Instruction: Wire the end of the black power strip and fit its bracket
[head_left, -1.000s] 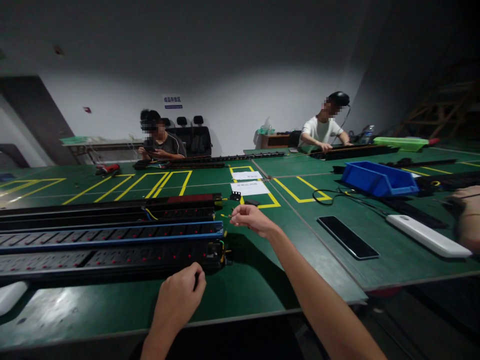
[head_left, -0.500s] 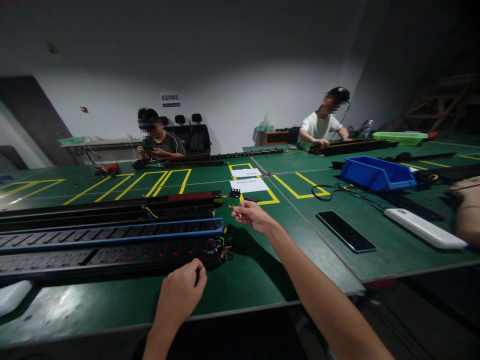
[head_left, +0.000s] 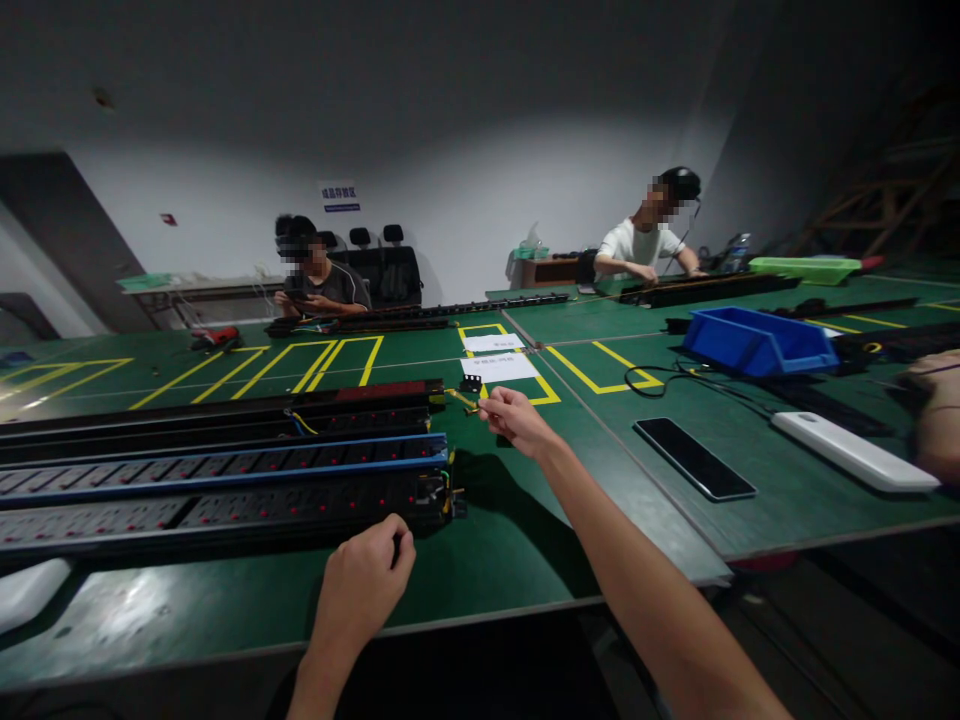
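My right hand (head_left: 517, 422) is closed in a pinch on a thin yellow wire (head_left: 460, 398) that comes from the end of a long dark strip (head_left: 375, 392) at the back of the row. Just beyond my fingertips lies a small black bracket (head_left: 471, 382) with holes. Curled near the table's front edge, my left hand (head_left: 367, 575) is closed beside the end of the nearest black power strip (head_left: 300, 505); whatever its fingers hold, if anything, is hidden. Between these strips lies a power strip with blue edges (head_left: 300, 460), with red dots along its sockets.
Right of my forearm lie a phone (head_left: 694, 458) and a white power bank (head_left: 851, 452) with a black cable. A blue bin (head_left: 757, 343) stands behind them. White paper labels (head_left: 499, 368) lie within yellow tape. Two people sit across the table; another person's hand (head_left: 937, 410) shows at right.
My right hand has shifted slightly right and up, and the yellow wire now shows stretched between strip and fingertips. My left hand has stayed almost still.
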